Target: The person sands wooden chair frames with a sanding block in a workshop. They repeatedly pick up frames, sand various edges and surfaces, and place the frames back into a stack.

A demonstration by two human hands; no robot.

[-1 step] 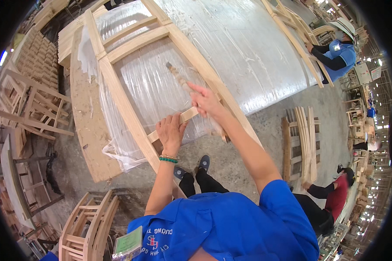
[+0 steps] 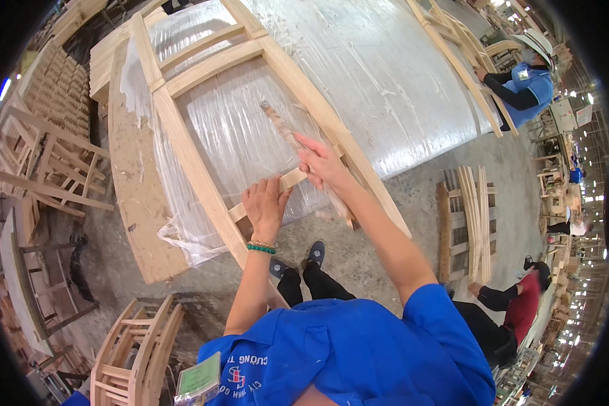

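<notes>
A pale wooden chair-back-like frame (image 2: 195,150), with two long side pieces and several crosspieces, lies on a table covered in clear plastic film. My left hand (image 2: 264,201) presses on its nearest crosspiece (image 2: 292,178), fingers laid over the wood. The fingers of my right hand (image 2: 321,162) wrap round a long thin stick (image 2: 277,122), pale brown with a greyish far tip. It slants over the crosspiece from far left to near right, its near end by my right forearm. Motion blurs the stick slightly, and I cannot make out its exact kind.
The film-covered table (image 2: 379,81) reaches far right, where a co-worker (image 2: 531,88) in blue handles another wooden frame (image 2: 453,57). Stacked curved frames (image 2: 139,355) stand at the near left. Long strips (image 2: 477,216) lie on a pallet to the right, near a person (image 2: 524,304) in red.
My right hand and the stick have shifted slightly toward me and to the right. My left hand stays on the crosspiece.
</notes>
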